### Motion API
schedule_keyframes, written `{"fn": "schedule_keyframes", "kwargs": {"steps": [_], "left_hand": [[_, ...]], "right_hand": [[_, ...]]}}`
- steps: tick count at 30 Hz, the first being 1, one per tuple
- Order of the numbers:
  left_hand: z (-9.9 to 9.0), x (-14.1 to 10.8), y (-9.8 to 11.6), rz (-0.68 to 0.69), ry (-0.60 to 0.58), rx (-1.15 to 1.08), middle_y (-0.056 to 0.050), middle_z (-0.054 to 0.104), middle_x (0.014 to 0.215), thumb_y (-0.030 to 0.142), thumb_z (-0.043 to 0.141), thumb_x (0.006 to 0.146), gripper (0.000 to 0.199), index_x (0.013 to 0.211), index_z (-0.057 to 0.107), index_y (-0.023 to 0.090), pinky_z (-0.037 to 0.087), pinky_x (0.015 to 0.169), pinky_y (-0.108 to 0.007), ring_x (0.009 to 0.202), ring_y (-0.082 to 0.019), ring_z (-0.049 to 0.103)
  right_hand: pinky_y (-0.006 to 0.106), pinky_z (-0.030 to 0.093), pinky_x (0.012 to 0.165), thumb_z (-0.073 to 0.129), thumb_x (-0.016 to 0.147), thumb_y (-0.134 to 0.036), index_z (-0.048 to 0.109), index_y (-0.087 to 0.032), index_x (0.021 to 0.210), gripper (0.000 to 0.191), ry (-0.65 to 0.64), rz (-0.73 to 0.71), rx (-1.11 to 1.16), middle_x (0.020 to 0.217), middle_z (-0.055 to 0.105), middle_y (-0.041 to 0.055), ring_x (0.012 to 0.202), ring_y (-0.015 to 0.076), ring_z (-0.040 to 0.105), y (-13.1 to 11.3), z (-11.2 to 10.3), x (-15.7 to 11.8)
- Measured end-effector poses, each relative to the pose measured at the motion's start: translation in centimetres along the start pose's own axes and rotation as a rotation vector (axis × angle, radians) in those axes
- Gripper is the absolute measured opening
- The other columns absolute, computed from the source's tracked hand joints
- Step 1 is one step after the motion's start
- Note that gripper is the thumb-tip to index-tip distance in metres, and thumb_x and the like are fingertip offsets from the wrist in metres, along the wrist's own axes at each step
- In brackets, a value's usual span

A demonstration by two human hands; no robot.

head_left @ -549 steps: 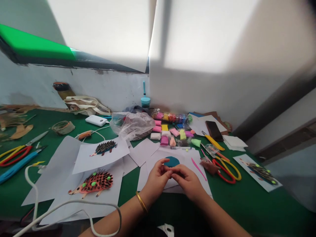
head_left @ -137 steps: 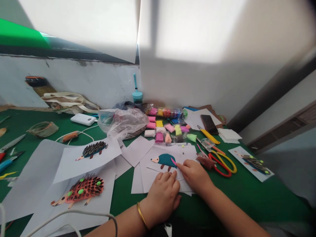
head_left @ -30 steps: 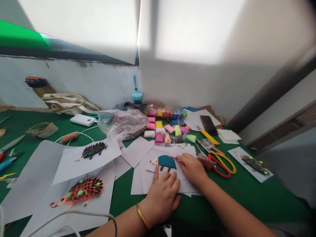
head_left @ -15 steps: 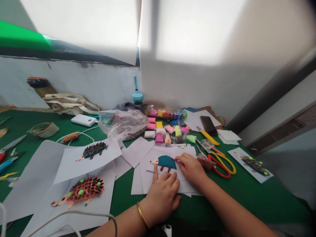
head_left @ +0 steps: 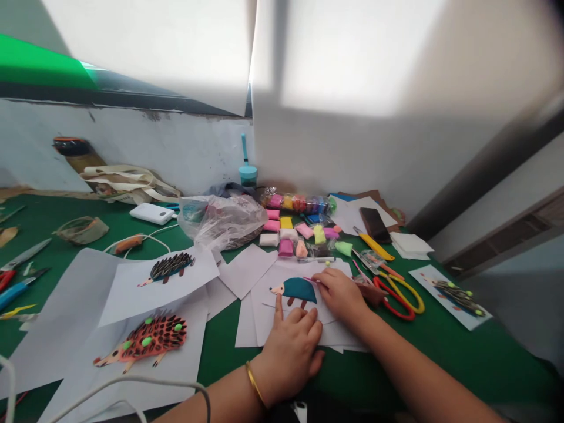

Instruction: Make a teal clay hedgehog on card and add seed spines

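Observation:
A teal clay hedgehog (head_left: 299, 290) with a pale face and brown legs lies on white paper (head_left: 271, 273) in the middle. My left hand (head_left: 293, 343), with a gold bangle at the wrist, rests on the paper below it, index finger stretched to the chin and the other fingers curled loosely. At the hedgehog's back right, my right hand (head_left: 337, 292) pinches a thin pink tool (head_left: 310, 279), whose tip touches the top edge of the teal body.
Clay packets (head_left: 286, 247) and a plastic bag (head_left: 224, 217) lie behind the paper. Scissors (head_left: 403, 296), a yellow cutter (head_left: 376, 245) and a phone (head_left: 374, 224) are right. Finished hedgehogs (head_left: 152, 339) lie left, with a white cable (head_left: 132, 379) in front.
The pink tool in my right hand has shifted left along the hedgehog's upper edge. My left hand stays in place, and the whole view has moved slightly.

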State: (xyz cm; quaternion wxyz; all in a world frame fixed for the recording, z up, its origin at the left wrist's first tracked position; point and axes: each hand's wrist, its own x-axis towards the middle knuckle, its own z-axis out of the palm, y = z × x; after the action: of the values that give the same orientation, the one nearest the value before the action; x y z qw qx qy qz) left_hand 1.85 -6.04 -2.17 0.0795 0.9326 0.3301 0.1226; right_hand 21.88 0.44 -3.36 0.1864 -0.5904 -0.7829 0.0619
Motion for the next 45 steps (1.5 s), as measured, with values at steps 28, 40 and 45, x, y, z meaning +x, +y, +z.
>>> {"fn": "schedule_keyframes", "kwargs": {"steps": [28, 40, 45], "left_hand": [[0.4, -0.2, -0.1, 0.019, 0.044, 0.067, -0.007, 0.06, 0.121, 0.048, 0.051, 0.092, 0.05, 0.133, 0.049, 0.02, -0.007, 0.114, -0.066, 0.115, -0.029, 0.049], [0.6, -0.2, -0.1, 0.033, 0.042, 0.127, -0.009, 0.058, 0.13, 0.05, 0.049, 0.092, 0.054, 0.134, 0.052, 0.017, -0.007, 0.116, -0.064, 0.113, -0.029, 0.049], [0.6, -0.2, 0.0, 0.035, 0.041, 0.126, -0.008, 0.058, 0.129, 0.05, 0.049, 0.092, 0.053, 0.133, 0.052, 0.017, -0.004, 0.117, -0.063, 0.112, -0.029, 0.049]], "right_hand": [[0.028, 0.039, 0.086, 0.05, 0.091, -0.015, 0.069, -0.024, 0.099, 0.022, -0.045, 0.047, 0.015, 0.099, 0.066, 0.0041, 0.099, 0.0182, 0.056, -0.1, -0.3, 1.7], [0.027, 0.039, 0.084, 0.049, 0.093, -0.018, 0.069, -0.022, 0.1, 0.021, -0.095, 0.034, 0.033, 0.097, 0.066, 0.0039, 0.096, 0.0179, 0.057, -0.6, -0.5, 1.3], [0.028, 0.04, 0.085, 0.05, 0.092, -0.017, 0.069, -0.022, 0.099, 0.021, -0.09, 0.031, 0.032, 0.098, 0.066, 0.0045, 0.097, 0.0186, 0.057, -0.6, -0.5, 1.6]]}}
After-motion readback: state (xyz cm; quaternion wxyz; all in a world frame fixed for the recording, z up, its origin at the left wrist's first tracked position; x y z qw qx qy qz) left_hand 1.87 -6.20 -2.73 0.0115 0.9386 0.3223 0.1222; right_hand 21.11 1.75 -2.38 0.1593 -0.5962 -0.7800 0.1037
